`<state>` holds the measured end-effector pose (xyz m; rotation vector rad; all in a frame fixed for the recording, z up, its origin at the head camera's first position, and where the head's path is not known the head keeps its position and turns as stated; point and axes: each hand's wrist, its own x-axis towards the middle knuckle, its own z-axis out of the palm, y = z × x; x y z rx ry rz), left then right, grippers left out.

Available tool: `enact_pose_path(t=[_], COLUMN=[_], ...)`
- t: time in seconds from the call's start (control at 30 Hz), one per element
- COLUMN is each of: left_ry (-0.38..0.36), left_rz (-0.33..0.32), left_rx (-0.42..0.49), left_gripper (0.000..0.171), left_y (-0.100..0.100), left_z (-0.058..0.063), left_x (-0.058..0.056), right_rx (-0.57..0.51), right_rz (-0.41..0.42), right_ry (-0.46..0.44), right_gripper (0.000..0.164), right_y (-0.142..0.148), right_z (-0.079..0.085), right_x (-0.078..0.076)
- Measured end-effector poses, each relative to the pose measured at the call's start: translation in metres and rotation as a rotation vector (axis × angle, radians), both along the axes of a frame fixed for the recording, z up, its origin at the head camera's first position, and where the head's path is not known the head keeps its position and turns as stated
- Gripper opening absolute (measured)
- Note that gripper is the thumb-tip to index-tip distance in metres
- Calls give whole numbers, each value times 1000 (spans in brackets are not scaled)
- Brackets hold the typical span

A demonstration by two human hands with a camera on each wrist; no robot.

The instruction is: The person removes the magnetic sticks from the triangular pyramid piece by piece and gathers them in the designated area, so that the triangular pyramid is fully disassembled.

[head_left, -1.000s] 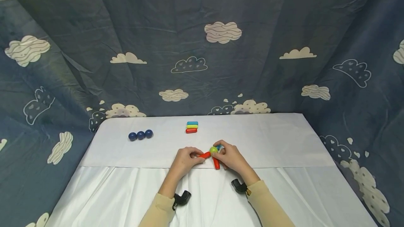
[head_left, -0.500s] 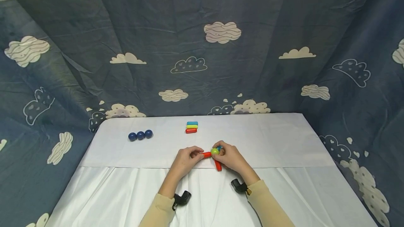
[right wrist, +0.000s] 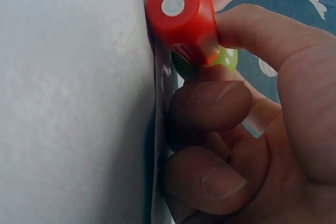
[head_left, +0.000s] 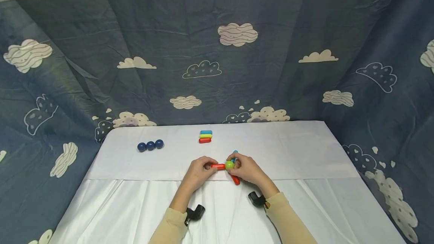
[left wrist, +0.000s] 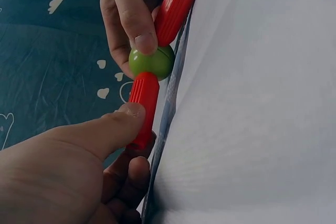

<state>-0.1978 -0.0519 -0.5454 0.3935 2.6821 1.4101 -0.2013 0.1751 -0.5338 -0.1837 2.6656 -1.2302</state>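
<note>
My left hand [head_left: 198, 170] pinches a red magnetic-looking rod [left wrist: 145, 100] between thumb and fingers. The rod's far end meets a green ball [head_left: 229, 164], which my right hand [head_left: 249, 167] pinches. A second red rod [left wrist: 177, 10] also meets the ball and slants toward the near side, below the right fingers; its end carries a pale round disc [right wrist: 172, 6] in the right wrist view. Part of a blue piece [head_left: 235, 151] shows behind the right fingertips, the rest hidden by them.
Farther back on the white-covered table [head_left: 288, 146] lie a blue rod [head_left: 206, 132], a yellow-green rod [head_left: 205, 136] and a red rod [head_left: 205, 140], side by side. Three dark blue balls [head_left: 150, 145] stand in a row to their left. A cloud-patterned curtain [head_left: 162, 86] surrounds the table.
The red rod in my left hand has turned from slanted to nearly level. The second red rod's lower end has swung right, and the blue piece now sticks up above the right fingers.
</note>
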Motion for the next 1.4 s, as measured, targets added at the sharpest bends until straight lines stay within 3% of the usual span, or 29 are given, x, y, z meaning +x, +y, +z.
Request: enact_pose_path(t=[0.43,0.7,0.93,1.07,1.23,1.4], left_ry=[26,-18,-33,-51,-29,27], left_rz=[-55,-58,23,118,226,297], left_rx=[-17,92,102,155,229,201], left_gripper=[16,18,16,23,32,23], left_y=[-3,-3,-3,-4,-9,-17], left_z=[-3,-4,0,5,17,27], left_x=[-2,-2,-1,-3,-12,-25], right_rx=[12,18,19,28,37,41], right_rz=[18,-9,-10,-10,-24,-22], right_ry=[3,11,12,3,2,-3], right_gripper=[32,32,32,32,31,32], right_y=[-1,-1,0,0,-1,-1], right_z=[2,0,0,0,1,-1], right_x=[1,0,0,1,0,-1])
